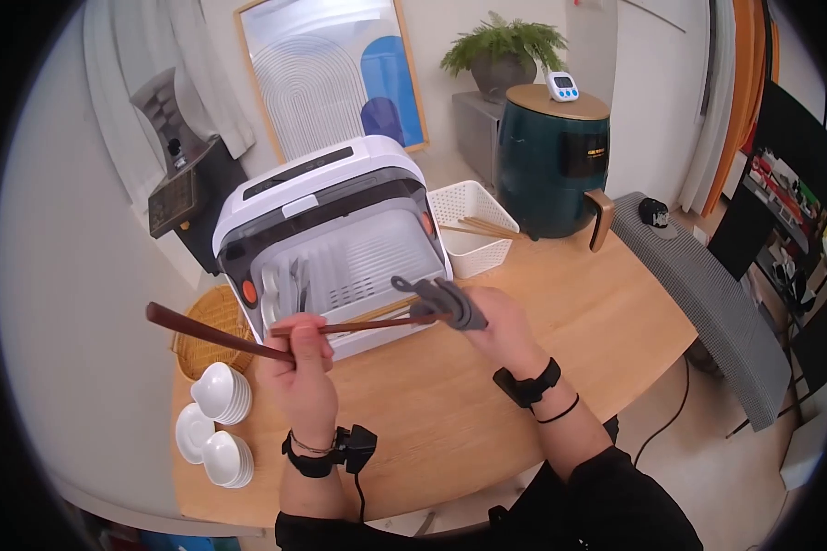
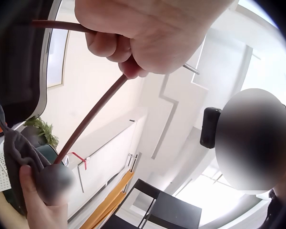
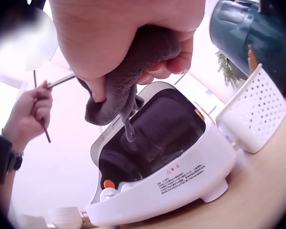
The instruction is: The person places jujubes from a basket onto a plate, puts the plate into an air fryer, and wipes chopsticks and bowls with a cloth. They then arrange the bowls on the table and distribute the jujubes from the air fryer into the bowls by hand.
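My left hand (image 1: 301, 381) grips reddish-brown chopsticks (image 1: 211, 336). One thick end sticks out to the left, and another length runs right toward my other hand. Folded in my right hand (image 1: 505, 335) is a dark grey cloth (image 1: 446, 303) with a hanging loop, wrapped about the far end of that chopstick (image 2: 93, 114), which it hides. Both hands are raised in front of a white dish sterilizer box (image 1: 335, 158) with a dark see-through lid. Inside it, spoons and other cutlery (image 1: 299, 280) stand at the left of a white rack.
Stacked white bowls (image 1: 225, 393) and a small white dish (image 1: 194, 432) sit at the table's left, near a wicker basket (image 1: 209, 344). Right of the box stand a white perforated basket (image 1: 473, 257) with light wooden chopsticks and a green air fryer (image 1: 547, 165).
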Demonstrator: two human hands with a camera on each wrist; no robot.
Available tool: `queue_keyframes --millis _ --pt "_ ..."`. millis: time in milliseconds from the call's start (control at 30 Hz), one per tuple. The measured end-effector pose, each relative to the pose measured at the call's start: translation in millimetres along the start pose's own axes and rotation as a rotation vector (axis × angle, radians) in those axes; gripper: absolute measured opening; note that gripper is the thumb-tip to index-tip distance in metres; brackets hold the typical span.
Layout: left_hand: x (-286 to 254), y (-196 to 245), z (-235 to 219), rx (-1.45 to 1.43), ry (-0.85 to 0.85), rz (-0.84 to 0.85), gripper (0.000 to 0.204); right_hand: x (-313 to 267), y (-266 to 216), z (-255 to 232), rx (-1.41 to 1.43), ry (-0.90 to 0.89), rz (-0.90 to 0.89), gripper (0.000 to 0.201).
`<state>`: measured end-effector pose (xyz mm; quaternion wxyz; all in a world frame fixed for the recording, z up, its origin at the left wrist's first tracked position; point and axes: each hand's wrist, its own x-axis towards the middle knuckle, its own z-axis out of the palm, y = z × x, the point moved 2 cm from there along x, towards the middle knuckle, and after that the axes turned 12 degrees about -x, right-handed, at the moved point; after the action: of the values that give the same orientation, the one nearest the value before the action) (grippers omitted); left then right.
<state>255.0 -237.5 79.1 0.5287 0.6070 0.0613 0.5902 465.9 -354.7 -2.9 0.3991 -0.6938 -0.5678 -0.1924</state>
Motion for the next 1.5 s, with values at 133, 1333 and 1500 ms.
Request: queue_keyframes --millis 133,1333,1500 --pt "14 0 -13 -0.206 0.163 -0.045 0.020 4 20 -4 0.360 0.270 0.399 0.025" --pt "11 -67 4 -0.180 -0.096 -0.555 0.014 33 91 32 1.479 0.357 0.821 0.045" --pt "11 -66 4 -0.183 -0.103 -0.550 0.014 42 91 38 1.490 0.308 0.844 0.046"
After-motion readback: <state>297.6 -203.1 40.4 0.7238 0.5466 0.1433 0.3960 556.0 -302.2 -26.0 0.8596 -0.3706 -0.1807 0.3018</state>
